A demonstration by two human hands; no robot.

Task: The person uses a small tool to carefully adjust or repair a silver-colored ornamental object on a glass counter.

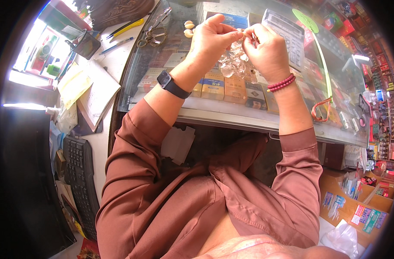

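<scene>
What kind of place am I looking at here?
Probably a small shop, seen from behind its glass-topped counter: rows of boxed packs show through the glass, a calculator lies on top, and colourful goods crowd the far right.

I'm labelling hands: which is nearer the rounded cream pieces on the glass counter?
The left hand, whose wrist wears the black watch: the cream pieces lie just beside it. The right hand, wearing red beads, is farther away.

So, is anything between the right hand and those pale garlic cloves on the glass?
Yes, the left hand: it is between the right hand and the garlic cloves, which lie just left of it. The papery skins lie low, so they probably wouldn't block.
</scene>
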